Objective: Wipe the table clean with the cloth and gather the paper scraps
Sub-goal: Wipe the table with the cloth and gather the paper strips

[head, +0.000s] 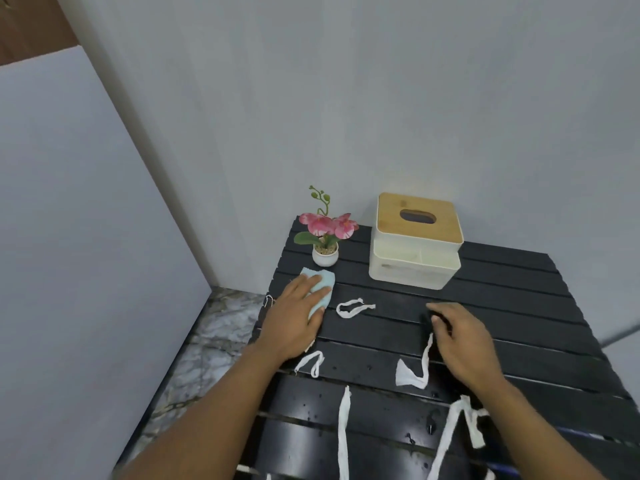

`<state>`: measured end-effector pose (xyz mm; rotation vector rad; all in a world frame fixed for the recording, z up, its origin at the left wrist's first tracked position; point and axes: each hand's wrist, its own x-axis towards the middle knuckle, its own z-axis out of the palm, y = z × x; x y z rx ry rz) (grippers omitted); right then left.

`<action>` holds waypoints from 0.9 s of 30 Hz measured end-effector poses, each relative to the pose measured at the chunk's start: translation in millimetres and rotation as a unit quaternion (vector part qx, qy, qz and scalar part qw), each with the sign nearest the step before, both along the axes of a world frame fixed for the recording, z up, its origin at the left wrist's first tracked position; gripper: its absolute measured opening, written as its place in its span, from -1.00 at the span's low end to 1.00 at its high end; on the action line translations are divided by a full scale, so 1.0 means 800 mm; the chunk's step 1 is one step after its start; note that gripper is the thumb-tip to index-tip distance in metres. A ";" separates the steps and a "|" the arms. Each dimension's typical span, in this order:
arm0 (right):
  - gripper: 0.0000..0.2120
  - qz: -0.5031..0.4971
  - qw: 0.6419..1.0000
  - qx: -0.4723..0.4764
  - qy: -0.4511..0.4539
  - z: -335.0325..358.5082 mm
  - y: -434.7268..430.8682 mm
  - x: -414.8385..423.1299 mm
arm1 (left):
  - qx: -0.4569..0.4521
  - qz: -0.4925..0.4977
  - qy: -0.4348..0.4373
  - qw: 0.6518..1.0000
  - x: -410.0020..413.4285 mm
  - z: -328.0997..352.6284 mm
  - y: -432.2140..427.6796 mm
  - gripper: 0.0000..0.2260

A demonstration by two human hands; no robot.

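My left hand lies flat on a light blue cloth at the far left of the black slatted table, pressing it down. My right hand rests on the table's middle with curled fingers, touching the top end of a white paper strip. A looped paper scrap lies between the hands. Another scrap lies just below my left hand. Two long strips run toward the near edge. A tiny scrap sits at the left edge. Water drops dot the near slats.
A small white pot with pink artificial orchids stands at the far left corner, just behind the cloth. A white tissue box with a wooden lid stands at the back. Grey walls enclose the table; marble floor lies to the left.
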<state>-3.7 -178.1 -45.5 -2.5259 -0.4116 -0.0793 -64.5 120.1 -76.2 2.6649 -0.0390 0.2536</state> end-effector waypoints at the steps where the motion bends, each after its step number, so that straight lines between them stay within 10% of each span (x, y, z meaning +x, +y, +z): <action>1: -0.73 -0.017 1.000 -0.016 0.003 -0.007 -0.023 -0.006 | 0.000 -0.012 0.001 1.000 0.000 0.003 -0.008 -0.53; 9: -0.63 -0.010 1.000 -0.025 0.013 -0.027 -0.055 -0.018 | -0.064 -0.149 0.026 0.986 -0.011 0.016 -0.091 -0.65; 17: -0.61 -0.016 0.999 -0.038 0.020 -0.022 -0.054 -0.017 | -0.014 0.154 -0.009 0.988 -0.063 0.013 -0.002 -0.60; 27: -0.60 -0.005 0.998 -0.057 0.010 -0.023 -0.052 -0.018 | -0.077 -0.027 0.012 0.997 -0.051 0.010 -0.081 -0.66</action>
